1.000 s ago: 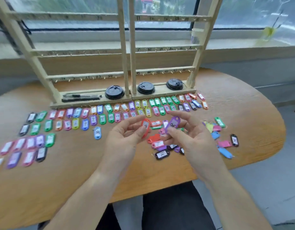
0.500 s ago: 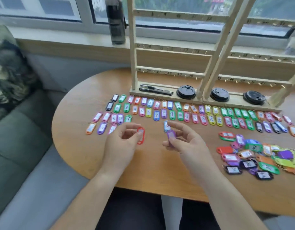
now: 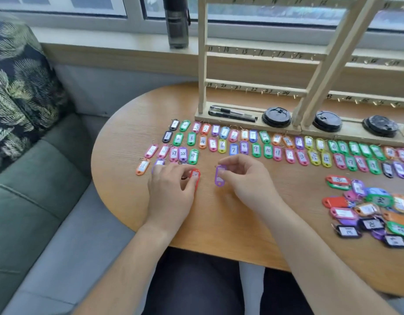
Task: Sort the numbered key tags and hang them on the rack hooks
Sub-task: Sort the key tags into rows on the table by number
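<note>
On the table, near its front-left edge, we log two tags in hand. Left hand: thumb and fingers pinch a red tag, low over the wood, just nearer us than the short row that ends at 29. Right hand: fingertips pinch a purple tag at its top end, so the tag hangs down. The hands are apart, with a bare strip of table between them. Sorted rows lie in front of the rack. An unsorted pile sits to the right. The hooks we can see carry nothing.

Risks, as we judge them:
- Neither held tag's number is readable here, so either could land in the wrong row.
- The left hand is close over laid tags and could sweep them out of order.
- Rings in the pile look tangled and may drag neighbours along.

Materials:
- Tags: glossy plastic, rounded oblongs, white paper inserts, thin wire rings.
- Rack: pale bare wood, flat rails, handwritten numbers.
- Table: grained wood, rounded end.
</note>
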